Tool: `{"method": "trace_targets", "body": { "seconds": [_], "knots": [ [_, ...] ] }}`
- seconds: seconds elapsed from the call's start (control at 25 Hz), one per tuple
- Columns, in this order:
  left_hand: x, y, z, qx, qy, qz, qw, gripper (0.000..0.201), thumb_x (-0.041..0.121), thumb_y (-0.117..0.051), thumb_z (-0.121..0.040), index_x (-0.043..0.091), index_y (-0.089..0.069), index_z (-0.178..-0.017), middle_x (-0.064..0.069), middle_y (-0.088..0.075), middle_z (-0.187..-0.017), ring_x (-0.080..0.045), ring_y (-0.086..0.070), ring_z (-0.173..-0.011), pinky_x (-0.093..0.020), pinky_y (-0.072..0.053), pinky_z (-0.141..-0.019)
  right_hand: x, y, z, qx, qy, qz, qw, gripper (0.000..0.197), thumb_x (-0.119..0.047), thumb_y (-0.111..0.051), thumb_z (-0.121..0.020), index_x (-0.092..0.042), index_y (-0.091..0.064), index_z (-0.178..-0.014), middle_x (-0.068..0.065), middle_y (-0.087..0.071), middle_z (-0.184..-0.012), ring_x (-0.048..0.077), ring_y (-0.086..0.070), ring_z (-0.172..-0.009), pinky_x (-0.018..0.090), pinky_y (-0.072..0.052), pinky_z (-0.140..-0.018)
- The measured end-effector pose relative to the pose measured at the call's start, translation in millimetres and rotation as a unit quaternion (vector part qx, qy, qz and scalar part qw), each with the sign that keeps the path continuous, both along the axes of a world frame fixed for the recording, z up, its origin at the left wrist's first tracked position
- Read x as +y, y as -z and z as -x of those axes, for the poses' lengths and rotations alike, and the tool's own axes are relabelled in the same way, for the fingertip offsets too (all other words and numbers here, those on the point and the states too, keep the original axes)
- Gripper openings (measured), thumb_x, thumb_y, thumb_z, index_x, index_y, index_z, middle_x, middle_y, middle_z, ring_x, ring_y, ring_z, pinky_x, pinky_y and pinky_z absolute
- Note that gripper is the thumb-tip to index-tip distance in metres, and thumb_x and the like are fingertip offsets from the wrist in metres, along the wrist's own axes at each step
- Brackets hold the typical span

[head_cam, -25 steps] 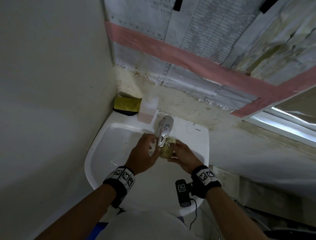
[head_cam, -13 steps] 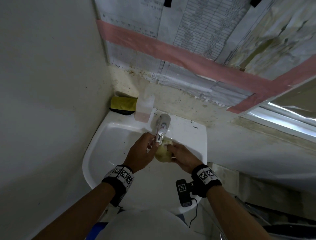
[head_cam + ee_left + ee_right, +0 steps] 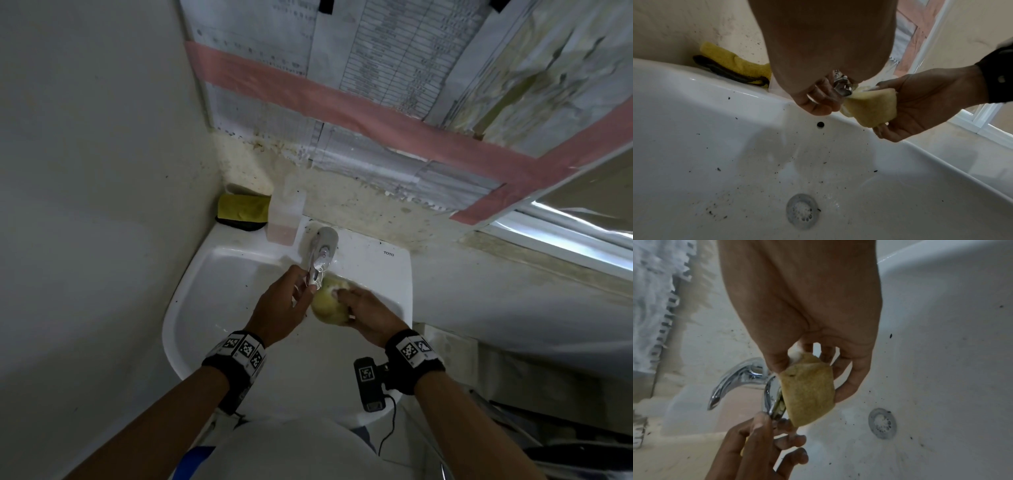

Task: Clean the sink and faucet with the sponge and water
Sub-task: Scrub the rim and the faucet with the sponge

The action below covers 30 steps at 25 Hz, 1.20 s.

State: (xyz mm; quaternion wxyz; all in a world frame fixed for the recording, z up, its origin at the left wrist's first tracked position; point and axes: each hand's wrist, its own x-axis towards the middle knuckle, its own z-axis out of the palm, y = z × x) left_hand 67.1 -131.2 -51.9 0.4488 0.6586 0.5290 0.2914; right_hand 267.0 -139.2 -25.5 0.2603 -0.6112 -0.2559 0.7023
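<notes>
the right hand grips a soft, porous yellow sponge, thumb on one side and fingers curled round the other, so the block bulges and folds between them. a dab of white foam sits at its upper end. the sponge is pressed against the side of the spout of the faucet, a smooth curved chrome piece with a flat lever on top, mounted at the middle of the back edge of the sink.

the left hand comes in from the other side, its thumb and fingertips pinching the tip of the spout; in the right wrist view the fingers curl just under the outlet, touching the metal. the two hands are close together over the back half of the basin.

the sink is glossy white ceramic, rounded at the front edge, its bowl sprinkled with small dark specks and grit. a round metal drain with a perforated grate lies at the bottom of the bowl, and a small dark overflow hole sits in the back wall below the faucet.

at the sink's back left corner rests a folded yellow cloth, fuzzy in texture, with a translucent plastic bottle of pinkish liquid just beside it.
</notes>
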Motion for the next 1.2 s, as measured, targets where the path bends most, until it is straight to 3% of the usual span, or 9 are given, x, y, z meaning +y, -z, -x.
{"method": "trace_targets", "body": {
  "seconds": [0.2, 0.4, 0.6, 0.8, 0.88, 0.96, 1.04, 1.12, 1.2],
  "knots": [
    [-1, 0, 0, 0.002, -0.009, -0.008, 1.000, 0.021, 0.049, -0.053, -0.101, 0.035, -0.051, -0.116, 0.017, -0.059, -0.108, -0.004, -0.064, -0.086, -0.039, -0.059, -0.072, -6, -6, -9, 0.120, 0.016, 0.011, 0.993, 0.039, -0.030, -0.065, -0.100, -0.019, -0.058, -0.136, 0.014, -0.065, -0.133, 0.038, -0.065, -0.119, 0.053, -0.058, -0.089],
    [-2, -4, 1, 0.043, -0.013, -0.066, 0.997, 0.037, 0.048, -0.053, -0.102, 0.041, -0.048, -0.139, 0.020, -0.045, -0.134, -0.001, -0.059, -0.098, -0.024, -0.056, -0.073, -23, 37, -10, 0.123, 0.288, 0.078, 0.946, 0.047, -0.028, -0.064, -0.100, 0.003, -0.056, -0.134, 0.023, -0.059, -0.135, 0.033, -0.062, -0.118, 0.038, -0.062, -0.078],
    [2, -5, 6, 0.046, 0.002, -0.061, 0.997, 0.036, 0.054, -0.049, -0.102, 0.043, -0.051, -0.136, 0.028, -0.050, -0.130, 0.000, -0.061, -0.097, -0.021, -0.053, -0.074, -21, 67, -12, 0.114, 0.476, 0.085, 0.868, 0.054, -0.029, -0.070, -0.097, 0.006, -0.050, -0.134, 0.028, -0.058, -0.130, 0.039, -0.068, -0.109, 0.038, -0.064, -0.071],
    [4, -4, 10, 0.045, 0.006, -0.058, 0.997, 0.041, 0.057, -0.051, -0.100, 0.042, -0.053, -0.138, 0.030, -0.051, -0.128, 0.001, -0.064, -0.089, -0.024, -0.058, -0.069, -10, 71, -19, 0.109, 0.504, 0.054, 0.855, 0.036, -0.015, -0.064, -0.098, -0.004, -0.056, -0.131, 0.021, -0.058, -0.129, 0.039, -0.061, -0.119, 0.039, -0.063, -0.081],
    [4, -3, 9, 0.038, 0.005, -0.056, 0.998, 0.041, 0.055, -0.052, -0.100, 0.041, -0.054, -0.138, 0.028, -0.053, -0.129, 0.001, -0.065, -0.087, -0.024, -0.058, -0.066, -8, 74, -18, 0.085, 0.505, 0.059, 0.857, 0.030, -0.003, -0.058, -0.098, -0.011, -0.052, -0.126, 0.022, -0.057, -0.121, 0.042, -0.062, -0.116, 0.041, -0.064, -0.075],
    [3, -2, 8, 0.035, 0.004, -0.058, 0.998, 0.042, 0.053, -0.053, -0.101, 0.039, -0.054, -0.140, 0.024, -0.054, -0.131, 0.001, -0.065, -0.085, -0.021, -0.057, -0.064, -4, 88, -20, 0.047, 0.493, 0.100, 0.863, 0.037, 0.002, -0.068, -0.088, -0.003, -0.057, -0.122, 0.026, -0.061, -0.122, 0.042, -0.066, -0.110, 0.036, -0.064, -0.067],
    [3, -2, 8, 0.037, 0.004, -0.057, 0.998, 0.042, 0.052, -0.054, -0.101, 0.039, -0.054, -0.140, 0.024, -0.054, -0.131, 0.001, -0.065, -0.084, -0.017, -0.055, -0.064, -2, 100, -20, 0.004, 0.452, 0.139, 0.881, 0.045, 0.003, -0.078, -0.072, 0.006, -0.064, -0.115, 0.023, -0.065, -0.126, 0.037, -0.067, -0.112, 0.037, -0.063, -0.080],
    [3, -2, 9, 0.039, 0.007, -0.055, 0.998, 0.042, 0.052, -0.054, -0.100, 0.038, -0.055, -0.140, 0.023, -0.055, -0.131, 0.000, -0.065, -0.085, -0.015, -0.054, -0.064, 1, 109, -17, -0.001, 0.439, 0.137, 0.888, 0.035, 0.007, -0.065, -0.086, 0.006, -0.059, -0.120, 0.017, -0.060, -0.130, 0.037, -0.062, -0.122, 0.040, -0.061, -0.088],
    [4, -2, 10, 0.039, 0.011, -0.050, 0.998, 0.044, 0.052, -0.054, -0.099, 0.037, -0.055, -0.141, 0.021, -0.055, -0.131, 0.000, -0.065, -0.085, -0.014, -0.054, -0.064, 3, 113, -13, 0.009, 0.443, 0.139, 0.885, 0.028, 0.012, -0.063, -0.086, 0.010, -0.063, -0.114, 0.018, -0.063, -0.128, 0.037, -0.062, -0.121, 0.042, -0.061, -0.087]
  ]
}}
